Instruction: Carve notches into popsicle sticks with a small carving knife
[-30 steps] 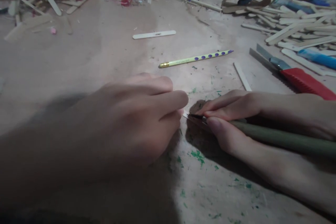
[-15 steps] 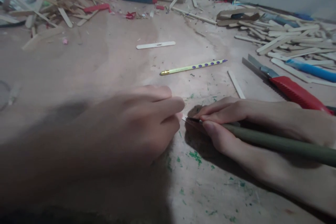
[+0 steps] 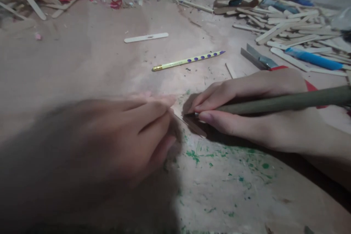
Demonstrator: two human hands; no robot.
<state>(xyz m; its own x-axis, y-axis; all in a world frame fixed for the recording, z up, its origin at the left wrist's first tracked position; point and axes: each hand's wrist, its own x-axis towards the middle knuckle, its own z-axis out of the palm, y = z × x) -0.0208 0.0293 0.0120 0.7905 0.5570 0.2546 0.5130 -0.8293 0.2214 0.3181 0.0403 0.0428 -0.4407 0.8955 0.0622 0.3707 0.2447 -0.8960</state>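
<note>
One head-worn view; looks forward and down, close over the worktop [image 3: 90,58]; far clutter at top

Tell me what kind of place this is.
Likely a home craft table: piles of craft sticks, a red box cutter, a dotted pencil and green paint flecks on the worn surface.

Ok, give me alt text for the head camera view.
The right hand grips an olive-green craft knife, tip on a small dark piece steadied by the blurred left hand. A spotted pencil and scattered wooden sticks lie beyond.
</note>
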